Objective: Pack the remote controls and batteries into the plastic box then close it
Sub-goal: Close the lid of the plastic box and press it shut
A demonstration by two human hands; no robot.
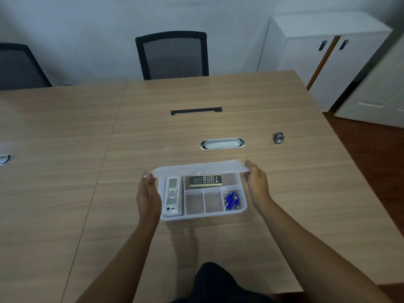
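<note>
A clear plastic box (203,216) with dividers sits on the wooden table in front of me. A white remote (173,196) lies in its long left compartment. A dark remote (205,180) lies across the back compartment. Several blue batteries (232,200) fill the front right compartment. The translucent lid (200,168) hovers over the box's far edge, tilted slightly. My left hand (147,193) pinches the lid's left end and my right hand (255,182) holds its right end.
A silver cable grommet (222,143) and a black slot (196,110) lie beyond the box. A small metal object (277,137) rests at the right. A black mesh chair (172,54) stands at the far edge, a white cabinet (323,53) to the right.
</note>
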